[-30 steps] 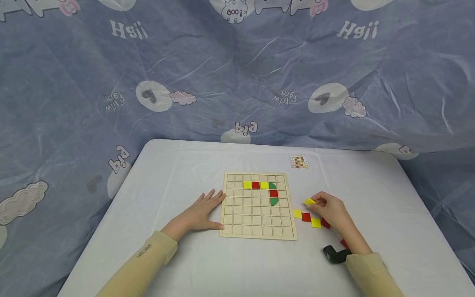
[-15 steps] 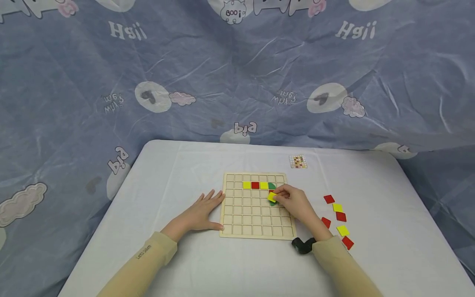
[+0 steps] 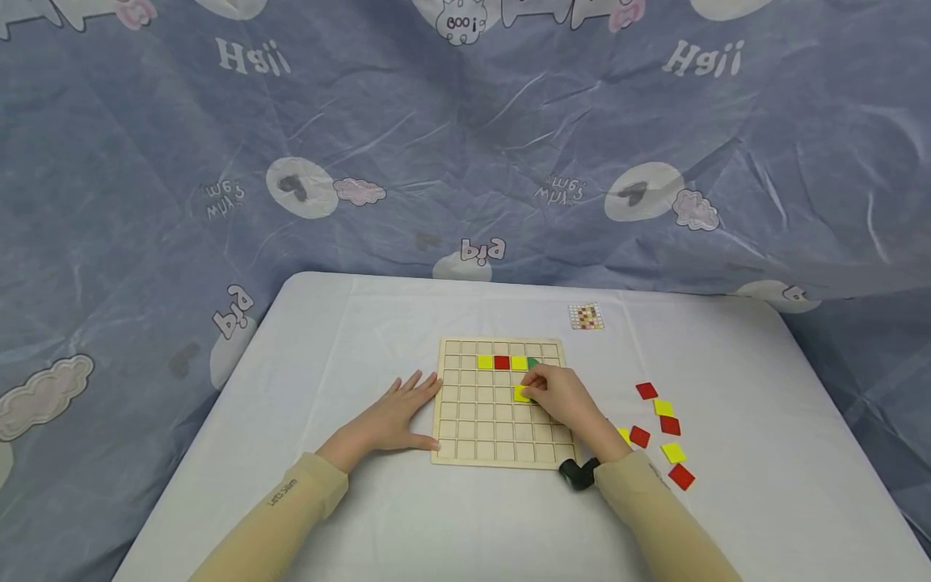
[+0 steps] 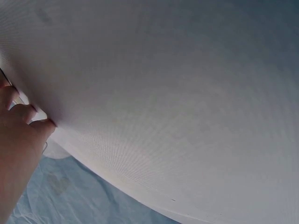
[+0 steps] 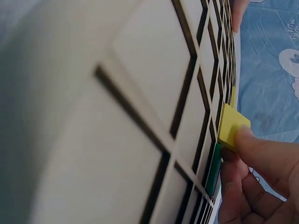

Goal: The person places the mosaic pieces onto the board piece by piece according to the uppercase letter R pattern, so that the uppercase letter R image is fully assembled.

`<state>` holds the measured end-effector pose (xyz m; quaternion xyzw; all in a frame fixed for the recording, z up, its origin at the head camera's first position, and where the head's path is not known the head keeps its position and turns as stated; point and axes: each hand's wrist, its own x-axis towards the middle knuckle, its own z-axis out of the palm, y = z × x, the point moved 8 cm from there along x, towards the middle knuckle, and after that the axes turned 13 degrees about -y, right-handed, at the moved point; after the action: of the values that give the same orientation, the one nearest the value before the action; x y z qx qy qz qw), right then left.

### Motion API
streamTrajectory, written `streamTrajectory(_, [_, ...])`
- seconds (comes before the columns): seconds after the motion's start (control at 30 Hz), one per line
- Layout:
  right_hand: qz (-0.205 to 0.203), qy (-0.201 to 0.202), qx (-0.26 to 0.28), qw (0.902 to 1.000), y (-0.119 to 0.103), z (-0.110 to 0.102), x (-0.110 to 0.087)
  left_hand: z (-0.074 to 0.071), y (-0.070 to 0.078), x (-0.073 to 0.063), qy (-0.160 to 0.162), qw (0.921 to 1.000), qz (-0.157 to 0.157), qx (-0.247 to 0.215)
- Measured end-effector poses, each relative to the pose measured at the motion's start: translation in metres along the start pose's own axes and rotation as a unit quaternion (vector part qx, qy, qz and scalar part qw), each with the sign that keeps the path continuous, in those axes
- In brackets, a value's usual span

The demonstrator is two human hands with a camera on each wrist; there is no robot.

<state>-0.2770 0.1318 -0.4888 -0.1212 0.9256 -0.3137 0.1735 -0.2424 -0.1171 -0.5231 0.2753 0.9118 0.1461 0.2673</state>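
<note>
While the left hand (image 3: pixel 393 416) rests at the left edge of the wooden board (image 3: pixel 473 436), its fingers spread and its fingertips and thumb touching the rim, the right hand (image 3: pixel 563 396) pinches a yellow tile (image 3: pixel 520 394) between thumb and fingers. That tile is over the right half of the board, two rows nearer than the far line of pieces. In the right wrist view it is tilted against the grid, just beside a green piece (image 5: pixel 214 170); whether its lower edge touches the wood I cannot tell.

The far line runs yellow, red, yellow, then a green corner piece (image 3: pixel 533 363) partly behind the right hand. A small patterned card (image 3: pixel 586 316) lies on the white table (image 3: pixel 727 364), beyond the board and to its right. Loose red tiles (image 3: pixel 681 477) and yellow tiles (image 3: pixel 672 452) are scattered to the right, one yellow partly hidden by the right arm.

The step in hand looks like seating this yellow tile in a square just left of the green piece. The next move likely calls for lining up its sides with the ridges, lowering it flat and letting go without nudging its neighbour, the left hand steadying the board.
</note>
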Motion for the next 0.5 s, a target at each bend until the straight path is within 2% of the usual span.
streamTrajectory(0.4, [-0.005, 0.006, -0.037, 0.9993, -0.0066, 0.0033, -0.0012, -0.0007, 0.0006, -0.0004, -0.001, 1.0000, 0.001, -0.001])
streamTrajectory(0.5, [-0.009, 0.005, -0.033, 0.9994, -0.0070, -0.0001, -0.0049, -0.0009, 0.0004, -0.0006, 0.000, 1.0000, 0.001, -0.003])
